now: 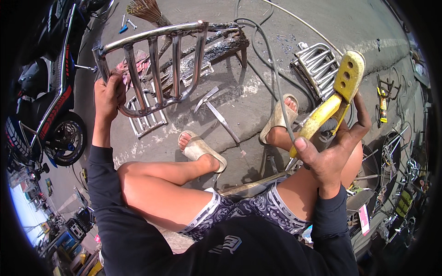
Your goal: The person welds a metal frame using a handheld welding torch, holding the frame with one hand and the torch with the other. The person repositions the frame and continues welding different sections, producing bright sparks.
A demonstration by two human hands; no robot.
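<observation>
My left hand (108, 97) grips the lower left corner of a shiny metal tube rack (154, 69), held up in front of me at the upper left. My right hand (328, 158) is closed around the yellow handle of a welding electrode holder (332, 103), raised at the right, with a grey cable (272, 64) running from it up across the ground. I sit low with bare knees apart and both feet in beige sandals (202, 149) on the cracked concrete.
A second metal rack (146, 120) lies flat under the held one. A chipping hammer (216, 112) lies between my feet. A scorched bench (216, 46) stands behind, another rack (317, 66) at right, a motorcycle (50, 110) at left, scrap metal at the right edge.
</observation>
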